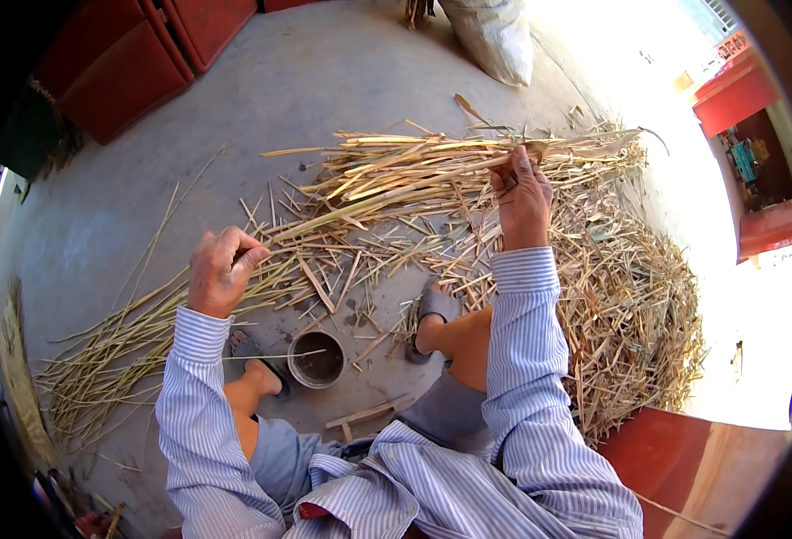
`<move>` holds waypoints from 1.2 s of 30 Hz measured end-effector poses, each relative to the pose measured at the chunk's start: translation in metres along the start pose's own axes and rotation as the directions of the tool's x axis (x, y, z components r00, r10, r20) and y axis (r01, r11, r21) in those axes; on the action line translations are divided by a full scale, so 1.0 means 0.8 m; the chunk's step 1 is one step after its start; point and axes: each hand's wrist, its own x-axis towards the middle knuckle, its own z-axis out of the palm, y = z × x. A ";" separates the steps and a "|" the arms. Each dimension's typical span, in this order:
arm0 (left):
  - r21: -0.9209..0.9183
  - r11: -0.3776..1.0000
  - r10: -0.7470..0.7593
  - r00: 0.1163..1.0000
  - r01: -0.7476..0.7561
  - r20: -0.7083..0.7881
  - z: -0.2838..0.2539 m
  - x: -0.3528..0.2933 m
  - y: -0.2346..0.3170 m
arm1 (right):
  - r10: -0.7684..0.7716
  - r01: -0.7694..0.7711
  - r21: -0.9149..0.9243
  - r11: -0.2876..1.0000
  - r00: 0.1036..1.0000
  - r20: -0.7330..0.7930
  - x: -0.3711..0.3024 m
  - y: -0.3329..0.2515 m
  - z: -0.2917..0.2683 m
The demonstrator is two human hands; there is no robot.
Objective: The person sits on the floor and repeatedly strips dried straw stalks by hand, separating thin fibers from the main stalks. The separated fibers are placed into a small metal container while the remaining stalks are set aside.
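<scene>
A long pale dry stalk [360, 209] stretches between my two hands, slanting up from left to right. My left hand [223, 272] is closed round its thinner end. At the other end my right hand [525, 205] pinches the stalk, where a brown dry leaf [532, 151] sticks out by the fingertips. Just behind the held stalk lies a bundle of straw-coloured stalks [387, 166] on the floor. Thin, peeled-looking stems [113, 359] are spread below and left of my left hand.
Between my feet stands a round bowl [316, 358] with dark contents, a thin stem across it. A big heap of husks and leaf scraps [634, 314] lies at the right. Short pieces litter the grey floor [261, 90]. A white sack [495, 40] and red furniture [118, 67] stand farther back.
</scene>
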 end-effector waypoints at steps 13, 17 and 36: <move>0.051 0.998 0.042 0.999 -0.042 -0.002 0.023 0.001 0.013 | 0.185 -0.133 -0.168 0.977 0.918 0.352 -0.057 0.042 0.069; 0.127 0.985 0.126 0.990 -0.118 -0.061 0.016 0.000 0.021 | 0.161 -0.129 -0.226 0.966 0.979 0.126 -0.054 0.053 0.074; -0.403 0.898 -0.151 0.984 0.175 0.089 0.048 0.011 0.026 | 0.127 -0.104 -0.161 0.981 0.982 0.142 -0.036 0.031 0.052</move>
